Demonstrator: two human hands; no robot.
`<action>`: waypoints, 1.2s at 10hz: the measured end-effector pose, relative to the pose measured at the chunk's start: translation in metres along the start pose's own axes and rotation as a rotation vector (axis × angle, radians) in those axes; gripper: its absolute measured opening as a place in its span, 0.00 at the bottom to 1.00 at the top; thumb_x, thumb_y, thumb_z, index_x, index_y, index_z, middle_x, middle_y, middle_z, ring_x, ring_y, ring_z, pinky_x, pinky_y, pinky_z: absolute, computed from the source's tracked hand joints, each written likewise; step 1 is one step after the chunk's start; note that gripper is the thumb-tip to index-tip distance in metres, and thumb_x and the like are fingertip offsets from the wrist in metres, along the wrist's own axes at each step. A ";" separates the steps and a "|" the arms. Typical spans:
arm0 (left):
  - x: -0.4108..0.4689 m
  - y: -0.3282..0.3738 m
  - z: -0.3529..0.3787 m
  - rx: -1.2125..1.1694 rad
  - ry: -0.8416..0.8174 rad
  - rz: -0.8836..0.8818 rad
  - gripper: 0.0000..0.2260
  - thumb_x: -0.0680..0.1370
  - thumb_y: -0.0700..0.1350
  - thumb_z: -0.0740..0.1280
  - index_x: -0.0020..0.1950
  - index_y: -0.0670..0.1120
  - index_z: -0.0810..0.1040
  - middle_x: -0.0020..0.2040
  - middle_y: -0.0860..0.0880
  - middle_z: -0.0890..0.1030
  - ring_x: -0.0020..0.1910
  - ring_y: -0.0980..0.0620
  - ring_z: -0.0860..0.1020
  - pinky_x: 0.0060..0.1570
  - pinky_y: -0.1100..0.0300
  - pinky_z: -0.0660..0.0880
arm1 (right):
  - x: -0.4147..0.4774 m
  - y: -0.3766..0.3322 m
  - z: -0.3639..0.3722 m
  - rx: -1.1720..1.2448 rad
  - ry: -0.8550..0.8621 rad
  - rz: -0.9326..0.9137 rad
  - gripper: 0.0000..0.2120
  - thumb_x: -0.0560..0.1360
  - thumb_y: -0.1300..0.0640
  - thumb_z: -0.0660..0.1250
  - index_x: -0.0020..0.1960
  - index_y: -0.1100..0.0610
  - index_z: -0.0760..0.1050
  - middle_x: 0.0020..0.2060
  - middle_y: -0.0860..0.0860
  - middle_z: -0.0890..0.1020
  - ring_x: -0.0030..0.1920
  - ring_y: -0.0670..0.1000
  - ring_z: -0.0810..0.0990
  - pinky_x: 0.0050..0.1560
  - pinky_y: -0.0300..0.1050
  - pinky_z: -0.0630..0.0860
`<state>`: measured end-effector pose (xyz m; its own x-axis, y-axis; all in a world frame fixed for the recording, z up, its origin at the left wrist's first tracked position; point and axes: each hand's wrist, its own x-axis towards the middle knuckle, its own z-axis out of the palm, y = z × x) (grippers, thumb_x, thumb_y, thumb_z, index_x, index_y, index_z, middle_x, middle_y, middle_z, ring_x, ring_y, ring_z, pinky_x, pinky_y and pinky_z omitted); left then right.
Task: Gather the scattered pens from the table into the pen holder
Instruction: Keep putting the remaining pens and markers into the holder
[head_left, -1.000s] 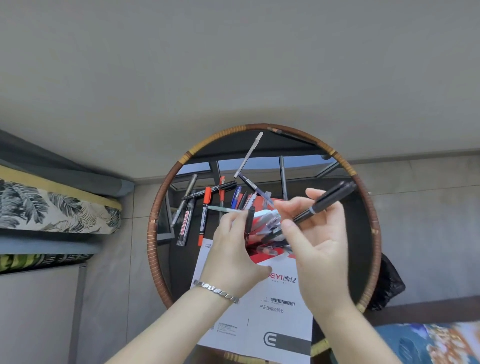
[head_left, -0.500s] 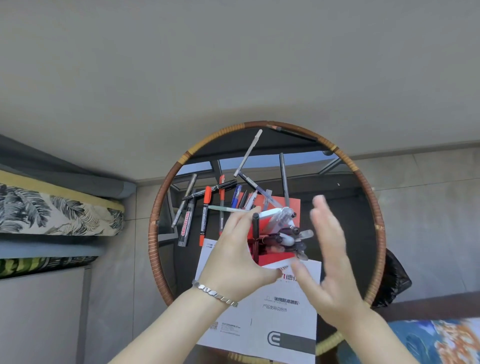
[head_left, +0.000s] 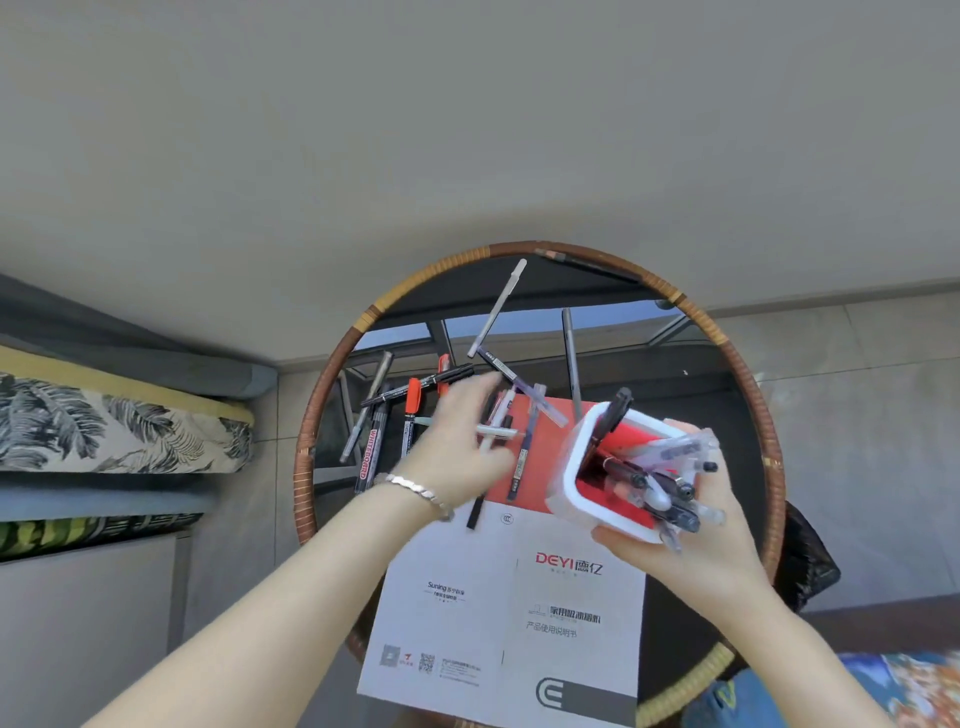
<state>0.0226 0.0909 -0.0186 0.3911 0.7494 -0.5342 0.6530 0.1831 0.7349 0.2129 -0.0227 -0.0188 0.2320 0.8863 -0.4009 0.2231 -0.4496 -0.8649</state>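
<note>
A: What is lying at the left?
B: Loose pens (head_left: 410, 415) are lying on the round table (head_left: 748, 358). The left hand (head_left: 460, 441) is blurring over them; grip unclear.
A: And rightward?
B: The right hand (head_left: 691, 545) is clasping the tilted pen holder (head_left: 582, 470), with pens sticking out, above the booklet (head_left: 467, 613).

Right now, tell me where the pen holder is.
In the head view the pen holder sits right of centre, tilted in the right hand, above the white booklet on the round table.
</note>
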 end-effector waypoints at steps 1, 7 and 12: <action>0.029 -0.048 0.003 0.185 0.426 -0.326 0.22 0.72 0.37 0.66 0.65 0.43 0.66 0.64 0.40 0.71 0.61 0.42 0.72 0.59 0.46 0.73 | 0.001 -0.001 0.008 0.009 -0.016 0.113 0.26 0.57 0.55 0.81 0.44 0.35 0.72 0.39 0.36 0.78 0.40 0.18 0.72 0.40 0.17 0.70; 0.061 -0.075 -0.004 0.855 0.109 0.191 0.14 0.77 0.42 0.62 0.62 0.44 0.69 0.61 0.45 0.73 0.58 0.44 0.69 0.55 0.52 0.70 | 0.013 0.034 -0.003 0.056 -0.066 0.102 0.45 0.48 0.37 0.81 0.62 0.45 0.73 0.53 0.44 0.83 0.56 0.44 0.82 0.55 0.46 0.81; -0.020 0.055 0.012 -0.670 0.355 0.439 0.05 0.75 0.31 0.61 0.45 0.39 0.73 0.44 0.46 0.78 0.50 0.51 0.81 0.52 0.56 0.78 | 0.010 0.020 0.015 -0.107 0.006 0.001 0.36 0.59 0.67 0.80 0.51 0.36 0.66 0.46 0.26 0.78 0.48 0.31 0.79 0.40 0.25 0.75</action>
<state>0.0588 0.0783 0.0273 0.2195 0.9734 -0.0660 -0.0714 0.0835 0.9939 0.2052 -0.0210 -0.0450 0.2378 0.8854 -0.3993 0.3224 -0.4598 -0.8275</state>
